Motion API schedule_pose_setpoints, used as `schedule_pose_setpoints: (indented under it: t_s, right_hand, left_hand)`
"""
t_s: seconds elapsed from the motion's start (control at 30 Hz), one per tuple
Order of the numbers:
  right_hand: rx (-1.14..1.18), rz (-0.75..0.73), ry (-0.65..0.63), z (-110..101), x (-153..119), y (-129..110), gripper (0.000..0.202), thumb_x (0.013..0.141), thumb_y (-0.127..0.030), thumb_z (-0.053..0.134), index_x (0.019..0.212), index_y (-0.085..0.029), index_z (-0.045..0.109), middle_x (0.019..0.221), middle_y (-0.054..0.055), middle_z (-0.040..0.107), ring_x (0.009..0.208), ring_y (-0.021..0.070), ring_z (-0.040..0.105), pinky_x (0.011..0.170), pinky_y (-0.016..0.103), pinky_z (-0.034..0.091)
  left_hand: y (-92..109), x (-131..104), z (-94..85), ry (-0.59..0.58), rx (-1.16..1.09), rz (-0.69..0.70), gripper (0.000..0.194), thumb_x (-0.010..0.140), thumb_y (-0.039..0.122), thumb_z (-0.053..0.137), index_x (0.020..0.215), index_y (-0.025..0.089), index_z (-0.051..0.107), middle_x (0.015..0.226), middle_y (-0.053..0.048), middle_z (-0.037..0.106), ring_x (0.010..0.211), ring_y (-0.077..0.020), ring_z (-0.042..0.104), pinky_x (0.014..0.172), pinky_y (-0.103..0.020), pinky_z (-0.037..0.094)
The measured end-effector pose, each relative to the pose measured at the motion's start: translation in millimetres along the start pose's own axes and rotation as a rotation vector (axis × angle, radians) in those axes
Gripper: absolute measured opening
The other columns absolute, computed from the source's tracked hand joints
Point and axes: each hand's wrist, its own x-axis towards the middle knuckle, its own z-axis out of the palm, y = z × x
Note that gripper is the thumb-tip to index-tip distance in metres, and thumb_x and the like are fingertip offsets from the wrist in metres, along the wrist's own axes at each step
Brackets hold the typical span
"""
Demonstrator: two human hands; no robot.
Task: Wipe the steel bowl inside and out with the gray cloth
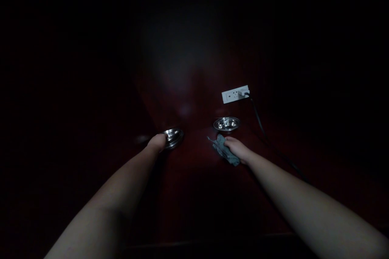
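Note:
My left hand grips the near-left rim of a shiny metal bowl, which may be several nested together. The thumb lies over the rim and the other fingers are hidden beneath. In my right hand is a bunched grey-green cloth, pinched under the thumb, with a loose corner sticking out to the left. Just beyond the cloth, a second shiny metal bowl sits upright on the dark red surface, apart from the right hand.
A white socket plate with a plug in it is behind the right bowl. From it a black cable runs down and to the right, past my right forearm. The surroundings are very dark and hard to make out.

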Motion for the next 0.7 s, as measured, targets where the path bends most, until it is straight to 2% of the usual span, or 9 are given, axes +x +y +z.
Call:
schedule_pose_setpoints:
  t_s: [0.17, 0.33, 0.43, 0.57, 0.63, 0.7]
  right_hand:
    - [-0.004, -0.070, -0.040, 0.4, -1.5, 0.4, 0.010, 0.063, -0.016, 0.058, 0.071, -0.020, 0.060, 0.061, -0.001, 0.063, 0.053, 0.0125, 0.056, 0.049, 0.023, 0.043]
    - [0.026, -0.117, -0.045, 1.6, -4.4, -4.2, 0.006, 0.067, -0.018, 0.059, 0.073, -0.020, 0.061, 0.062, 0.000, 0.064, 0.055, 0.0136, 0.057, 0.052, 0.024, 0.045]
    - [0.066, -0.133, 0.007, 0.6, -2.5, -7.3, 0.004, 0.069, -0.018, 0.058, 0.072, -0.019, 0.060, 0.062, 0.000, 0.063, 0.055, 0.0125, 0.057, 0.054, 0.024, 0.045]
    - [0.122, -0.123, 0.087, -2.0, 2.3, -7.6, 0.001, 0.071, -0.019, 0.058, 0.070, -0.019, 0.058, 0.057, -0.002, 0.060, 0.052, 0.0114, 0.055, 0.052, 0.022, 0.043]
    - [0.150, -0.106, 0.111, -2.6, 2.5, -7.1, 0.006, 0.071, -0.023, 0.060, 0.068, -0.019, 0.056, 0.055, -0.002, 0.058, 0.049, 0.0113, 0.054, 0.049, 0.022, 0.042]
    - [0.187, -0.093, 0.111, -2.5, 0.7, -7.5, 0.013, 0.075, -0.031, 0.060, 0.068, -0.020, 0.057, 0.057, 0.000, 0.061, 0.052, 0.0129, 0.057, 0.051, 0.024, 0.044]
  left_hand:
    - [-0.8, -4.2, -11.8, 0.159, 0.037, 0.041, 0.027, 0.080, 0.019, 0.048, 0.103, 0.017, 0.063, 0.104, -0.012, 0.067, 0.091, -0.0236, 0.063, 0.079, -0.029, 0.044]
    - [7.9, -16.3, -29.0, 0.329, 0.046, 0.133, 0.029, 0.088, 0.028, 0.037, 0.104, 0.018, 0.060, 0.106, -0.012, 0.062, 0.099, -0.0241, 0.056, 0.088, -0.032, 0.042]
    - [21.5, -33.3, -31.5, 0.530, -0.042, 0.266, 0.029, 0.089, 0.032, 0.036, 0.099, 0.019, 0.060, 0.102, -0.010, 0.062, 0.099, -0.0233, 0.055, 0.092, -0.034, 0.041]
    - [49.5, -64.9, -13.4, 0.613, -0.236, 0.475, 0.024, 0.089, 0.031, 0.038, 0.096, 0.022, 0.059, 0.102, -0.008, 0.062, 0.103, -0.0203, 0.054, 0.096, -0.034, 0.042]
    - [64.9, -79.8, 2.1, 0.598, -0.310, 0.637, 0.020, 0.088, 0.028, 0.041, 0.093, 0.022, 0.060, 0.100, -0.008, 0.062, 0.107, -0.0201, 0.053, 0.097, -0.035, 0.041]
    - [78.9, -91.0, 17.1, 0.534, -0.347, 0.766, 0.018, 0.087, 0.024, 0.043, 0.092, 0.023, 0.061, 0.096, -0.007, 0.062, 0.109, -0.0199, 0.053, 0.097, -0.036, 0.042]
